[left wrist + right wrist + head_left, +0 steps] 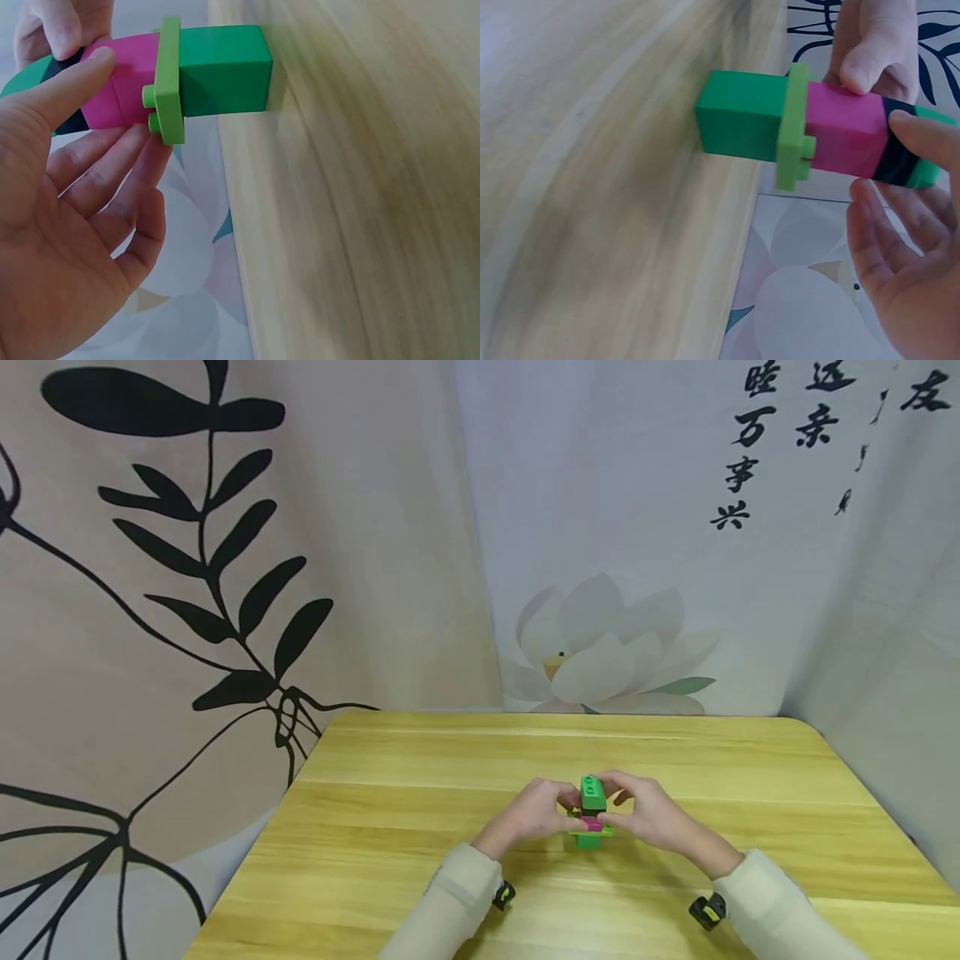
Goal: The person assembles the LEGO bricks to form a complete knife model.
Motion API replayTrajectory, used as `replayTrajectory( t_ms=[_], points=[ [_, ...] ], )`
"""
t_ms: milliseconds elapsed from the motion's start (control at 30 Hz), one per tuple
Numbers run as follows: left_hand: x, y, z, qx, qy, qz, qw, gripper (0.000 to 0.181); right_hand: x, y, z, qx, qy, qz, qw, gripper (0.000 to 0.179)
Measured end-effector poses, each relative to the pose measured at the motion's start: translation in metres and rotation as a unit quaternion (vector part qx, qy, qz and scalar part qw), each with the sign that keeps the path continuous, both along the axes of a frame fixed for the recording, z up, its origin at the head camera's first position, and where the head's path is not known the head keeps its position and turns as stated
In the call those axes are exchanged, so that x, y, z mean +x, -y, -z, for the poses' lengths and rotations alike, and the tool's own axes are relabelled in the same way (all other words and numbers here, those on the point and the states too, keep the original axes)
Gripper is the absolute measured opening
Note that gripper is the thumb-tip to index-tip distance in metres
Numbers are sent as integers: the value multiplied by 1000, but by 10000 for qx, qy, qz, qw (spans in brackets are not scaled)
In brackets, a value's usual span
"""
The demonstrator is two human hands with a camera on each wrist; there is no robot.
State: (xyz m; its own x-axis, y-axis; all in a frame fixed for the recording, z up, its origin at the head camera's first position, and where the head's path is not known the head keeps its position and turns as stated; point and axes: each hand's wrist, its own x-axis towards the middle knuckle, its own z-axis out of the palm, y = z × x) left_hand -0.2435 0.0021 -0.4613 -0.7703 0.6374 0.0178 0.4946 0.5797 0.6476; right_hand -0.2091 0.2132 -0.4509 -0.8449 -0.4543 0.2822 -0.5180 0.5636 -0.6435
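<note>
A stack of toy building blocks stands upright on the wooden table. At its base is a green block [225,73], with a lime plate [171,82] over it. Above the plate come a magenta block [846,127], a thin black piece [895,154] and a green top block [592,793] with studs. My left hand [532,810] pinches the magenta block, its thumb on one face and fingertips on the opposite side. With the thumb on the black piece and fingers across from it, my right hand [651,814] holds the upper part of the stack.
The wooden table [420,752] ends at a back edge beyond the hands. Behind it hangs a curtain [390,527] printed with dark leaves, a pale flower and written characters. Each sleeve cuff has a small black device [707,911] near it.
</note>
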Motion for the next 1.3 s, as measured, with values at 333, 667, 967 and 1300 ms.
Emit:
replayTrajectory(
  t_ms=[333, 667, 967, 1300],
  points=[
    [2, -1, 7, -379, -86, -75, 9992, 23, -1, -5, 16, 67, 321, -50, 9994, 41],
    [7, -2, 7, -381, -99, -150, 9991, 24, -1, -5, 26, 201, 516, -112, 9984, 33],
    [2, 1, 9, -219, 15, -279, 9994, 25, -6, 3, 25, 5, 752, 99, 9971, 45],
    [-2, 5, 9, -347, 121, -302, 9989, 30, -14, 10, 34, -123, 930, 311, 9951, 61]
  ],
)
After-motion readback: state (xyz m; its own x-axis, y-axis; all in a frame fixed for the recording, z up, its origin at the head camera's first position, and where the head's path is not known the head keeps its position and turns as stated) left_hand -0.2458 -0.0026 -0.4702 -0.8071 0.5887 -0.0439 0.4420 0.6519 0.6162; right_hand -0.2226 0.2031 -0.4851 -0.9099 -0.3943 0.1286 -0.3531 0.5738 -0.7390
